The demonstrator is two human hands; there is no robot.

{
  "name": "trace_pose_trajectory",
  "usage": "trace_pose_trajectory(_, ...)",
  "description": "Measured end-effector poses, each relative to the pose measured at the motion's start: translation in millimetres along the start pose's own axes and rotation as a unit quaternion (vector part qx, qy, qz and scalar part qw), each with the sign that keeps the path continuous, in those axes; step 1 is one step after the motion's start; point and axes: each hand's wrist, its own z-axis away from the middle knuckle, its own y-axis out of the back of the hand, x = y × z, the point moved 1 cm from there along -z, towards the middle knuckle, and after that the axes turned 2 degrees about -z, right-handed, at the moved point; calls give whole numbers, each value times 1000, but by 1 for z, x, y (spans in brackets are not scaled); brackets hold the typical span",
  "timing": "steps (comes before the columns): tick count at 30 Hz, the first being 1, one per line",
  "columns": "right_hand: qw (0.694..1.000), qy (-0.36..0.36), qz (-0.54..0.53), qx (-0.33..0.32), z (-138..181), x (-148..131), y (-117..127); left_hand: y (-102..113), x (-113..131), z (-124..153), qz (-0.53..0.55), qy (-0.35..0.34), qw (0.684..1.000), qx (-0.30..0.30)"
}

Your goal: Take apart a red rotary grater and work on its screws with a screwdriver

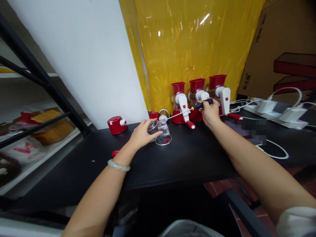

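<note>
My left hand (142, 135) is closed around a clear plastic housing (163, 133) lying on the black table. In my right hand (211, 112) is a screwdriver (197, 106) with a black and yellow handle, held almost level. Its long thin shaft points left, and the tip reaches the upper part of the housing; whether it touches is too small to tell. Just behind the housing stands a metal grater drum (163, 114). Left of my left hand sits a red base (117, 125) with a white knob. A red piece (115, 153) shows partly behind my left wrist.
Several red and clear rotary graters with white cranks, one of them at the right (225, 98), stand along the back. White power strips (278, 113) and cables lie at the right, near a dark flat object (243, 131). Shelves (46, 144) with packages flank the left side.
</note>
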Motion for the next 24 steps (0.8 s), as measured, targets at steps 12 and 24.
trace_pose_trajectory(12, 999, 19, 40, 17, 5, -3, 3, 1, 1, 0, 4, 3, 1000, -2)
trace_pose_trajectory(24, 999, -5, 30, 36, 5, -3, 4, 1, 1, 0, -1, 3, 1000, -3)
